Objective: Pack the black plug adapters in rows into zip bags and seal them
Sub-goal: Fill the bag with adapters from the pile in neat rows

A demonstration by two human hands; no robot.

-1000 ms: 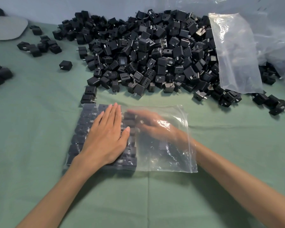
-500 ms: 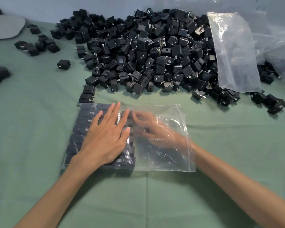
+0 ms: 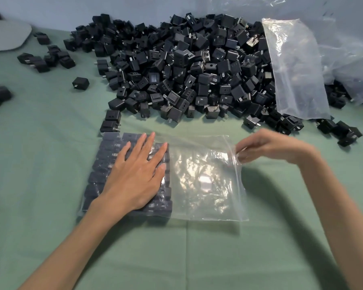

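Observation:
A clear zip bag [image 3: 208,185] lies flat on the green cloth. Its left part holds rows of black plug adapters [image 3: 105,170]; its right part is see-through with nothing in it. My left hand [image 3: 136,174] rests flat, fingers straight, on the packed rows. My right hand [image 3: 268,145] is outside the bag at its open right edge, and its fingertips pinch the plastic near the upper right corner. A big heap of loose black adapters [image 3: 187,65] lies behind the bag.
Two adapters [image 3: 111,122] sit just behind the bag's left corner. Spare clear bags [image 3: 298,68] lean on the heap at the right. Small groups of adapters [image 3: 44,59] lie at the far left, by a grey flat object [image 3: 6,34].
My right hand has come out of the bag, where it lay against the rows, and now pinches the open edge. My left hand stays on the rows.

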